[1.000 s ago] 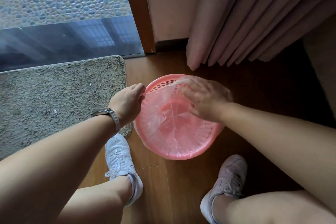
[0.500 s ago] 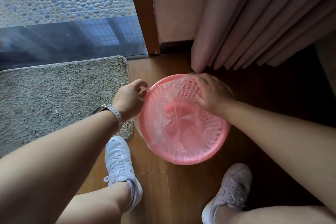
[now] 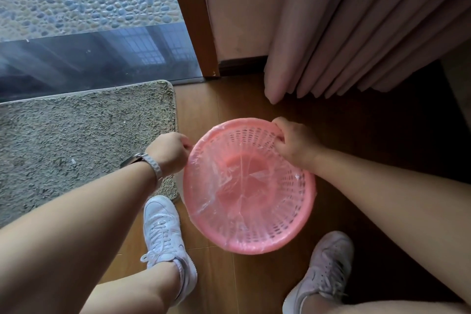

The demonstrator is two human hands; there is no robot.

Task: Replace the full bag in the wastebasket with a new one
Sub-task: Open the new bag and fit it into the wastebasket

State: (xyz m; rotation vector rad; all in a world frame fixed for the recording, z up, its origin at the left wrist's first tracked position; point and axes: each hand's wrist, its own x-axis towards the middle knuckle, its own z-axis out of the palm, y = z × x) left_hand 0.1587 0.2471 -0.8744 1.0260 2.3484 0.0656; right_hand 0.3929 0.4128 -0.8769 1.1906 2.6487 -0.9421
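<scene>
A round pink wastebasket (image 3: 277, 243) with perforated walls stands on the wooden floor between my feet. A thin clear plastic bag (image 3: 229, 186) lines its inside, crinkled across the bottom and folded over the rim. My left hand (image 3: 169, 151), a watch on its wrist, pinches the bag's edge at the basket's left rim. My right hand (image 3: 293, 140) grips the bag's edge at the far right rim, fingers curled over it. No full bag is in sight.
A grey shaggy mat (image 3: 76, 140) lies left of the basket, touching my left shoe (image 3: 163, 232). My right shoe (image 3: 323, 270) is at the lower right. Pink curtains (image 3: 356, 33) hang behind the basket; a glass door (image 3: 96, 58) and wooden frame (image 3: 193, 20) stand beyond.
My right hand has moved from inside the basket out to its far right rim, pulling the bag's edge over it. The left hand kept its pinch on the left rim.
</scene>
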